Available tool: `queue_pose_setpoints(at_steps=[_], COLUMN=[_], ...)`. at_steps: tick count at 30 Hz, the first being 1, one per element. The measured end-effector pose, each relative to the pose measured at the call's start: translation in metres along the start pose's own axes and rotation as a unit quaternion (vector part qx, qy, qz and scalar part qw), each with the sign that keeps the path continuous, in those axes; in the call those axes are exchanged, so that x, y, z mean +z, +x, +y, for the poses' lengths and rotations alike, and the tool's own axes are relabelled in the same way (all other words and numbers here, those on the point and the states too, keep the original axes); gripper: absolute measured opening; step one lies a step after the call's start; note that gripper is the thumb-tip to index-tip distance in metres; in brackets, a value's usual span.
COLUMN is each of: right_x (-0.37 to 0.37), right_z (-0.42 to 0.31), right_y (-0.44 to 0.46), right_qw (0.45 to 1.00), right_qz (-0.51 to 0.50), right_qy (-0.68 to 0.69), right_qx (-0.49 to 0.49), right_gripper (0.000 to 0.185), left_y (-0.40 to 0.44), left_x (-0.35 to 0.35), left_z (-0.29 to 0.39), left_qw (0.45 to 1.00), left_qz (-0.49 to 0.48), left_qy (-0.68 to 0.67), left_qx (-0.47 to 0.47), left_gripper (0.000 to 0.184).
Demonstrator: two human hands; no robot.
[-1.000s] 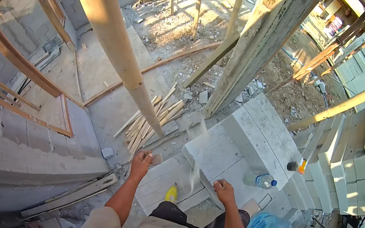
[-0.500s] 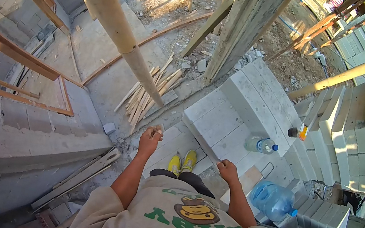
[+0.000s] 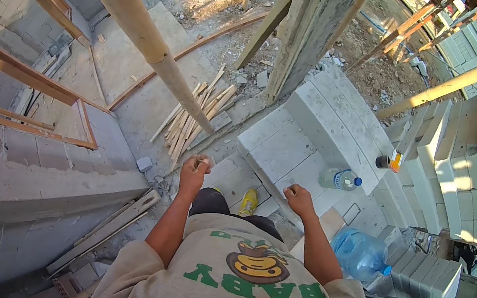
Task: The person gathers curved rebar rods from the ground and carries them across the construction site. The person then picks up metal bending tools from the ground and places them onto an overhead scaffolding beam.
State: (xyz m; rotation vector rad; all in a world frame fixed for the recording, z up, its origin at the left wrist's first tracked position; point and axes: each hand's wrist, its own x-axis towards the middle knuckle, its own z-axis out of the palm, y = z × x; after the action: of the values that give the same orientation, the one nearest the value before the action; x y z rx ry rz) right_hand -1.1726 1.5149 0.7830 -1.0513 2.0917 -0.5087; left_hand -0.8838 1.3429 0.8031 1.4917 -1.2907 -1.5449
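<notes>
My left hand [image 3: 196, 167] is raised in front of me with its fingers curled, over the floor near a pile of thin wooden strips [image 3: 191, 125]. Something small may be in its fingers, but I cannot make it out. Bent into a fist, my right hand [image 3: 299, 199] hovers by the edge of the stacked pale blocks [image 3: 283, 141]; its inside is hidden. A clear water bottle [image 3: 341, 179] stands on the blocks beyond it. Below the hands one yellow shoe [image 3: 249, 202] shows on the block step [image 3: 233, 180], and my other foot is hidden.
A large blue water jug [image 3: 357, 254] lies at right beside more blocks [image 3: 429, 281]. A dark cup [image 3: 383, 162] and an orange item [image 3: 396, 162] sit farther back. A bamboo pole [image 3: 159, 55] slants ahead, near a concrete post [image 3: 302, 39]. A block wall [image 3: 25, 162] runs along the left.
My left knee has come up and hides one shoe. Both hands have risen slightly in view, and the surroundings have shifted a little with my head.
</notes>
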Motion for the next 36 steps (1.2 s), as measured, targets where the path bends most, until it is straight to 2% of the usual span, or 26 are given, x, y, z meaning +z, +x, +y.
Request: queue_pose_setpoints(at_steps=[4, 7, 10, 13, 14, 16, 20, 23, 27, 31, 32, 35, 36], right_x=[0.003, 0.014, 0.042, 0.077, 0.082, 0.098, 0.110, 0.111, 0.114, 0.118, 0.120, 0.131, 0.127], right_z=[0.015, 0.019, 0.015, -0.010, -0.036, -0.069, -0.131, -0.142, -0.152, -0.182, -0.195, -0.235, -0.270], right_y=[-0.006, -0.010, -0.004, 0.006, 0.009, 0.023, 0.043, 0.067, 0.116, 0.172, 0.182, 0.196, 0.181], right_qw=[0.999, 0.996, 0.994, 0.998, 0.996, 0.994, 0.987, 0.985, 0.980, 0.978, 0.978, 0.960, 0.957], right_qz=[0.026, 0.007, -0.002, -0.017, -0.053, -0.095, -0.149, -0.146, -0.169, -0.184, -0.177, -0.202, -0.245], right_qy=[-0.029, 0.015, 0.019, -0.003, -0.012, -0.024, -0.061, -0.085, -0.104, -0.097, -0.107, -0.137, -0.075], right_qx=[0.022, 0.084, 0.108, 0.065, 0.077, 0.043, -0.004, -0.013, -0.007, 0.002, -0.029, -0.135, -0.140], right_gripper=[0.037, 0.038, 0.039, 0.037, 0.038, 0.039, 0.040, 0.039, 0.038, 0.039, 0.035, 0.035, 0.035], left_y=[0.000, 0.012, 0.038, 0.062, 0.071, 0.081, 0.077, 0.063, 0.052, 0.067, 0.075, 0.117, 0.133], left_x=[-0.001, -0.015, -0.045, -0.091, -0.109, -0.150, -0.228, -0.266, -0.281, -0.266, -0.258, -0.242, -0.237], left_z=[-0.017, -0.015, -0.020, -0.021, -0.023, -0.033, -0.044, -0.059, -0.060, -0.056, -0.045, -0.037, -0.032], left_qw=[0.999, 0.998, 0.999, 0.998, 0.998, 0.997, 0.981, 0.960, 0.939, 0.937, 0.941, 0.963, 0.964], left_qz=[-0.042, -0.056, -0.048, -0.010, 0.009, 0.057, 0.172, 0.233, 0.285, 0.293, 0.281, 0.233, 0.226], left_qy=[-0.016, 0.000, -0.010, -0.044, -0.043, -0.039, -0.083, -0.131, -0.150, -0.154, -0.144, -0.127, -0.130], left_qx=[-0.013, -0.010, 0.022, 0.032, 0.037, 0.036, -0.014, -0.082, -0.123, -0.107, -0.119, -0.047, -0.044], left_gripper=[0.025, 0.025, 0.024, 0.024, 0.024, 0.025, 0.022, 0.021, 0.020, 0.019, 0.019, 0.021, 0.022])
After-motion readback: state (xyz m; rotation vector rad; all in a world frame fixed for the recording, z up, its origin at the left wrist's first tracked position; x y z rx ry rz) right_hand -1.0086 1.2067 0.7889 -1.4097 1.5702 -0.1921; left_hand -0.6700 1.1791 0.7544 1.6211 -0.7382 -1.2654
